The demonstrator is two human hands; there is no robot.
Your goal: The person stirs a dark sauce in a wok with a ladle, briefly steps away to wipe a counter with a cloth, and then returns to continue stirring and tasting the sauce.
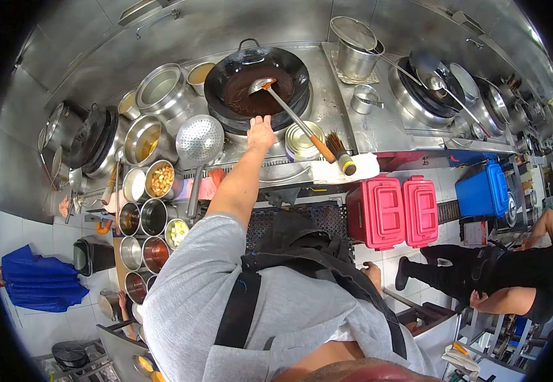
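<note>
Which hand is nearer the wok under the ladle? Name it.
Left. The left hand is at the near edge of the wok; the right hand is farther back, beside the apron.

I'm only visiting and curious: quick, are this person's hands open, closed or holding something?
Left hand: at the near rim of the wok; grip cannot be told.
Right hand: low beside the apron; open or closed cannot be told.

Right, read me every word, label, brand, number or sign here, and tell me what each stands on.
No text can be read.
Tin can: any print too small to read.
Red front panel: dark marks, too blurred.
Black apron strap: small blue mark, unreadable.
</note>
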